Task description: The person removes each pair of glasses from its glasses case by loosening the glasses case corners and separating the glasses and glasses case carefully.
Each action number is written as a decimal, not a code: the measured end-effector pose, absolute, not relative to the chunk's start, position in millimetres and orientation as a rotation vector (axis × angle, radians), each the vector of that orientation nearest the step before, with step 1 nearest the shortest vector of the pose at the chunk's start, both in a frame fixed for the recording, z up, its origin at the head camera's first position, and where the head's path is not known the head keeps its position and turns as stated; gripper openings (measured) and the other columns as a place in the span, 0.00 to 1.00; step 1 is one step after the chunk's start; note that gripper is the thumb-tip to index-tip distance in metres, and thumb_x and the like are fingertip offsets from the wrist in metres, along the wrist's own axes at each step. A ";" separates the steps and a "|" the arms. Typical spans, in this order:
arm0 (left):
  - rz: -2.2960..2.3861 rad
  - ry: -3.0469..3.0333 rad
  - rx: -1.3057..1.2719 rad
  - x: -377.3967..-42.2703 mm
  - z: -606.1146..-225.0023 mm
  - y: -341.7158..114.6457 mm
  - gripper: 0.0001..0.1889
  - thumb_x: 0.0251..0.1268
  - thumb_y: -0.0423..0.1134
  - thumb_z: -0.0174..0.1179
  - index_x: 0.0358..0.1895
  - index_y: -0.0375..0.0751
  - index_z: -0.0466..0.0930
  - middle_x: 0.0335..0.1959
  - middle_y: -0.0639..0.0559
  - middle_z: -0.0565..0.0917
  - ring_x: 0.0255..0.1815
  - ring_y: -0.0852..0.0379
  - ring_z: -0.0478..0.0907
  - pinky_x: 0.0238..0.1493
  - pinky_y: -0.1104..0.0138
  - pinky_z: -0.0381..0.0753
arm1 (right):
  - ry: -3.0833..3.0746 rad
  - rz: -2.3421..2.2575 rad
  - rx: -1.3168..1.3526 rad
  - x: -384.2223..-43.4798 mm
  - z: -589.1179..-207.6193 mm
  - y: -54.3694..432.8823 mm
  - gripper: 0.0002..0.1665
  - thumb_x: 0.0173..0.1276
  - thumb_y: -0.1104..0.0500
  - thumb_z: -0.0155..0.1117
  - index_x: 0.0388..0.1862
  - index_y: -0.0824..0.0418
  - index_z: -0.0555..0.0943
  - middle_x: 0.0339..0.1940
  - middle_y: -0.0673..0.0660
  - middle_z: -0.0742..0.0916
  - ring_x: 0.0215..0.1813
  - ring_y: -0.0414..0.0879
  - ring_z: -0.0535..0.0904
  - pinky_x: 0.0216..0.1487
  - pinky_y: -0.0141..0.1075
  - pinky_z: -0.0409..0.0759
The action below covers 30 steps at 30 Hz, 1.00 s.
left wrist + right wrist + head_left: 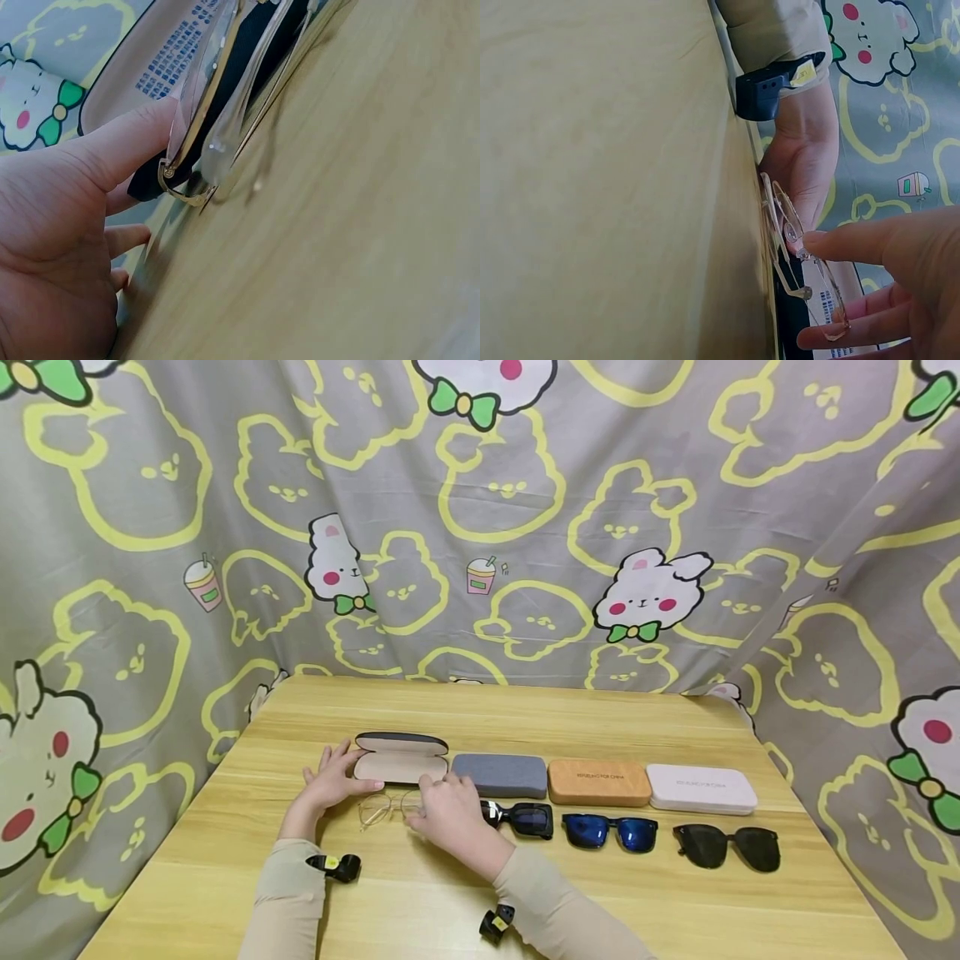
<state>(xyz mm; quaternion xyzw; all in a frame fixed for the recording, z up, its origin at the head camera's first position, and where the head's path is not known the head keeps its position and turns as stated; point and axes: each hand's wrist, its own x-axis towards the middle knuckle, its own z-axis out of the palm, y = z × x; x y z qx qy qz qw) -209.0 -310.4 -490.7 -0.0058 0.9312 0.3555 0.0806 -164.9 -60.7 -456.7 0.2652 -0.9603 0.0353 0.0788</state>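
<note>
An eyeglass case [401, 768] with a pale lining stands with its lid up at the table's left. My left hand [328, 783] holds its left end, the thumb over the front rim in the left wrist view and other fingers behind. Thin gold-rimmed eyeglasses [375, 810] with clear lenses are just in front of the case. With my right hand [456, 818] I grip their right side; in the right wrist view the thumb is at the bridge and fingers are at the far lens [838, 300]. That hand partly hides black sunglasses [531, 819].
Right of the open case stand a blue-grey case [499, 776], an orange case [599, 782] and a white case [702, 788] in a row. Blue-lensed sunglasses [610, 833] and dark sunglasses [729, 847] lie before them. A patterned curtain [525, 635] hangs behind the wooden table [420, 910].
</note>
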 end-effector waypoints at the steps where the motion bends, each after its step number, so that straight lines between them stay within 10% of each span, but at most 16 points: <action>1: 1.066 2.782 -0.019 -208.9 -490.7 -310.4 0.50 0.49 0.61 0.71 0.73 0.38 0.61 0.79 0.33 0.40 0.77 0.27 0.23 0.61 0.27 0.14 | -2.881 0.102 0.791 -164.6 -456.9 -61.0 0.33 0.55 0.29 0.66 0.42 0.55 0.79 0.26 0.48 0.87 0.42 0.47 0.83 0.48 0.43 0.79; 30: 1.063 2.782 -0.018 -208.1 -488.0 -308.8 0.51 0.49 0.60 0.71 0.73 0.37 0.61 0.79 0.32 0.40 0.77 0.27 0.23 0.61 0.26 0.15 | -2.946 0.004 0.769 -160.6 -462.6 -73.5 0.34 0.56 0.29 0.66 0.47 0.54 0.79 0.39 0.50 0.89 0.51 0.48 0.78 0.59 0.49 0.70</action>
